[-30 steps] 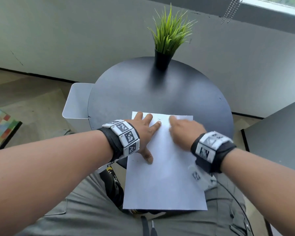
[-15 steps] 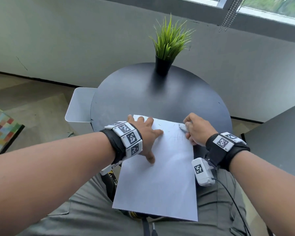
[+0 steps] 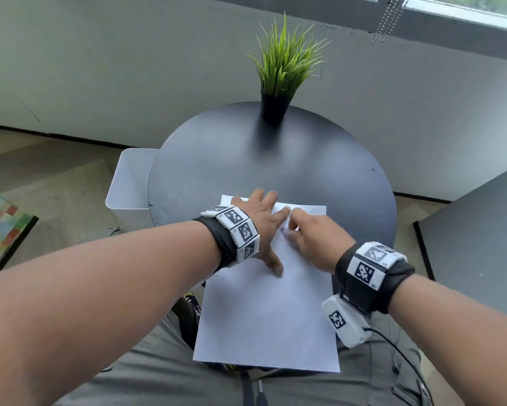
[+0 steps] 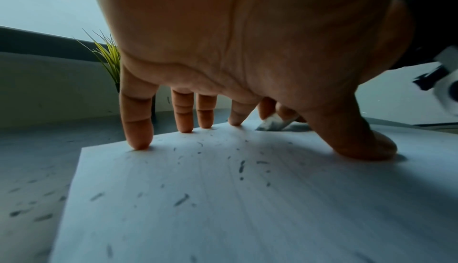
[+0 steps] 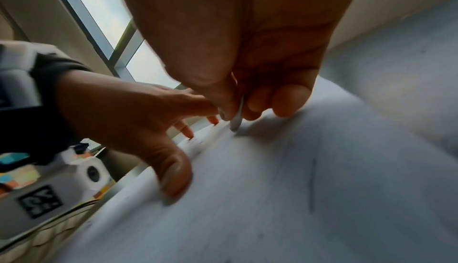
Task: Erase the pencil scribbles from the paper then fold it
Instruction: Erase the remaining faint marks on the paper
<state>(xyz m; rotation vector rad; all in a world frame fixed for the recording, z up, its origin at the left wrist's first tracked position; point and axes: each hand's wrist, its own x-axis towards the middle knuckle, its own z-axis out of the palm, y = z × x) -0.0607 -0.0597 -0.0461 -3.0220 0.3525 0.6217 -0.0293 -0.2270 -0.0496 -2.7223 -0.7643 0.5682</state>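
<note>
A white paper sheet point(image 3: 267, 312) lies on the round black table point(image 3: 246, 159), its near end hanging over my lap. My left hand point(image 3: 264, 227) presses flat on the sheet's far left part, with straight spread fingers point(image 4: 137, 130) and the thumb point(image 4: 364, 145) pinning it. My right hand point(image 3: 311, 235) pinches a small white eraser point(image 4: 272, 124) and holds its edge point(image 5: 236, 118) against the paper just right of the left forefinger. Dark eraser crumbs point(image 4: 241, 166) and faint pencil marks point(image 5: 313, 185) speckle the sheet.
A black pot with green grass-like leaves point(image 3: 281, 74) stands at the table's far edge. A white bin point(image 3: 129, 186) sits left of the table, a grey surface point(image 3: 478, 235) to the right. Crumbs also lie on the tabletop point(image 4: 27, 210) left of the paper.
My right hand swung out to the sheet's right edge, then came back left beside the left forefinger with the eraser. The left hand stayed pressed down; the paper shifted slightly.
</note>
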